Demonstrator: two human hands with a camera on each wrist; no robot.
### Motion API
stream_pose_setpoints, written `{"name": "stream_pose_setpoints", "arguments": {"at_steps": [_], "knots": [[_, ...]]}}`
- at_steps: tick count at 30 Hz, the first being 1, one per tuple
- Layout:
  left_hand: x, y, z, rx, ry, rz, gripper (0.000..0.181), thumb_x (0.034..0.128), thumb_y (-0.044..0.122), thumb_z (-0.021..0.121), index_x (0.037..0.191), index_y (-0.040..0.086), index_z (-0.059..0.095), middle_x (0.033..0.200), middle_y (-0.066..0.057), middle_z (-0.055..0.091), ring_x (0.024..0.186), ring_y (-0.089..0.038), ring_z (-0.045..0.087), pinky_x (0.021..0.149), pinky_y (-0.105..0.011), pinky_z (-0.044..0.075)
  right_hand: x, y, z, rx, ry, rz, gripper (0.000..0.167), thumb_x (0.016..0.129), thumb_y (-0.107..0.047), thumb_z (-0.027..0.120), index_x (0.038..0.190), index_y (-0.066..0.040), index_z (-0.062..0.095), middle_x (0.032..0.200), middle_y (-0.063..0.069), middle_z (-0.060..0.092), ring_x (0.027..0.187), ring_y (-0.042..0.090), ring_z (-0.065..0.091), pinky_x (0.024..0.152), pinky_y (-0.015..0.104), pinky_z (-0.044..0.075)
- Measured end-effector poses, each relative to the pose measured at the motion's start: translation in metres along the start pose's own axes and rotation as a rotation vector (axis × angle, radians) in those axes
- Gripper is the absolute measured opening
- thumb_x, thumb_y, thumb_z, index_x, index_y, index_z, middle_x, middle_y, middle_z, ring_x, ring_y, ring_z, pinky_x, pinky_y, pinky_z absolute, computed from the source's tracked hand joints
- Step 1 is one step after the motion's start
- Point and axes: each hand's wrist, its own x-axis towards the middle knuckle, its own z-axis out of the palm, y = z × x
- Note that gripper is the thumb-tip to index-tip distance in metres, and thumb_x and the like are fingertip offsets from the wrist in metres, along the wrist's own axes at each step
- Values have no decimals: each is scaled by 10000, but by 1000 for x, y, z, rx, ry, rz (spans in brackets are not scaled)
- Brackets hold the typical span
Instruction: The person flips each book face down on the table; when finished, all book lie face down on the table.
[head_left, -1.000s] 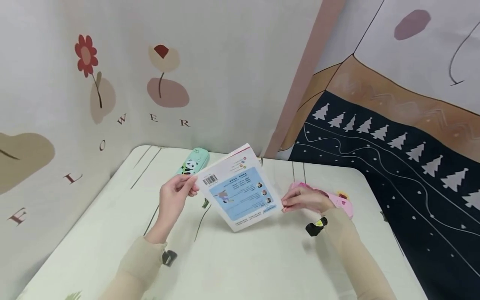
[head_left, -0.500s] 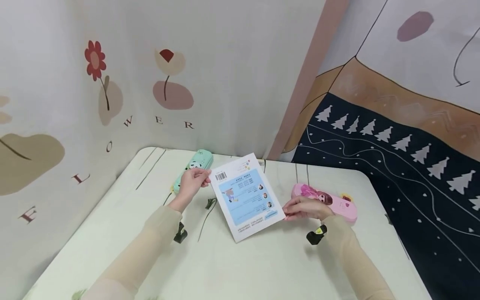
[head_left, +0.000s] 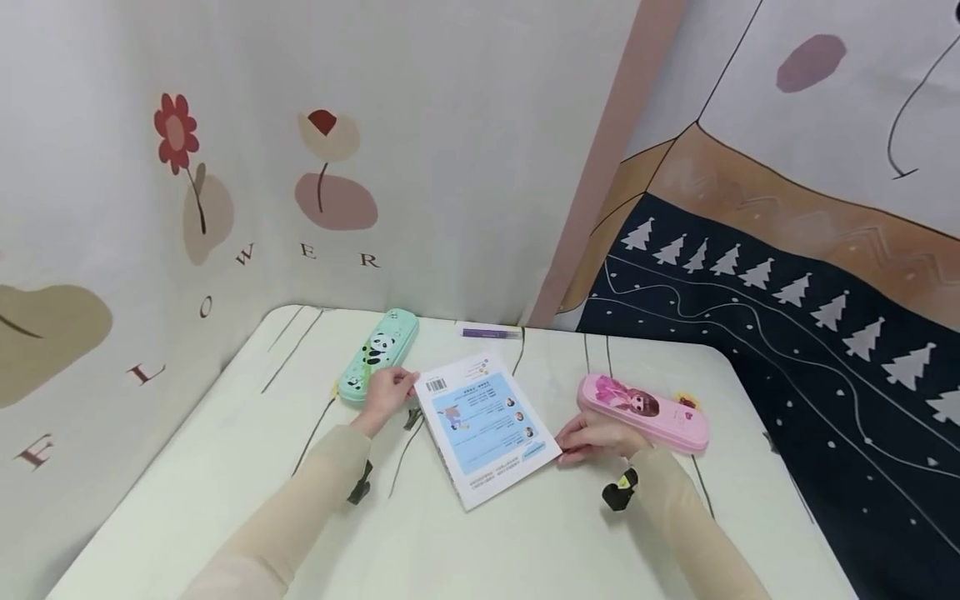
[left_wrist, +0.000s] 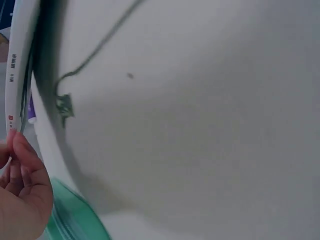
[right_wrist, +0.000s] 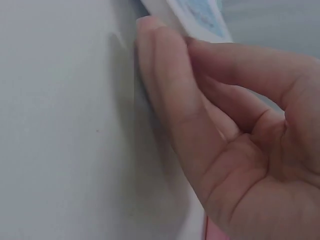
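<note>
A white book with a blue panel and barcode (head_left: 487, 425) lies tilted at mid-table, between both hands. My left hand (head_left: 386, 398) pinches its upper left corner; in the left wrist view the thumb and fingers of the left hand (left_wrist: 25, 185) grip the end of the spine (left_wrist: 14, 75). My right hand (head_left: 598, 437) pinches the book's right corner. In the right wrist view the right hand (right_wrist: 225, 120) holds the book's corner (right_wrist: 200, 17) between thumb and fingers. Whether the book's underside touches the table, I cannot tell.
Beside the left hand lies a green panda case (head_left: 378, 354). A pink case with a doll picture (head_left: 645, 412) is just behind the right hand. Near the table's back edge lies a purple pen (head_left: 490, 333). Patterned cloths (head_left: 465, 167) hang behind the white-covered table (head_left: 525, 550).
Both hands have lowered the book toward the table, and it lies flatter. The left hand has moved right and down. The purple pen behind the book has come into view.
</note>
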Motion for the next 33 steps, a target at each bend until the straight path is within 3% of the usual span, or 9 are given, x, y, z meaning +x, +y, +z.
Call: {"name": "stream_pose_setpoints", "arguments": {"at_steps": [5,11,21,27,33], "knots": [[1,-9,4,53,18,41,195,904,165,540,948,-2,629,783,-106,623,651,-126,542,535,-193,427,-5,1,2,1,-39,-47,297,844,-43,598,1104,98,581,985,200,671,858,216,677,802,330,531],[-2,-13,7,65,28,61,192,923,130,500,1005,1,615,843,-121,619,717,-161,546,584,-215,437,-7,2,5,-101,-47,-143,335,836,-72,621,1124,95,577,1012,190,670,872,183,675,799,302,532],[-3,-20,10,128,45,112,215,927,77,464,1043,-29,610,978,-173,629,895,-258,561,764,-364,480,-3,7,12,-107,67,-198,316,799,-26,649,1062,140,590,910,209,684,766,131,678,721,285,551],[-3,-27,14,133,26,113,198,914,69,489,1047,-21,604,1002,-157,589,929,-240,505,771,-341,453,-5,3,18,-209,141,-171,282,773,-64,690,1003,90,640,878,181,691,728,117,665,698,281,554],[-6,-24,17,133,9,90,196,913,74,495,1056,-20,590,996,-139,562,920,-221,491,763,-324,453,-6,0,22,-302,215,-147,238,746,-76,717,941,52,669,819,122,695,678,89,635,655,252,542]]}}
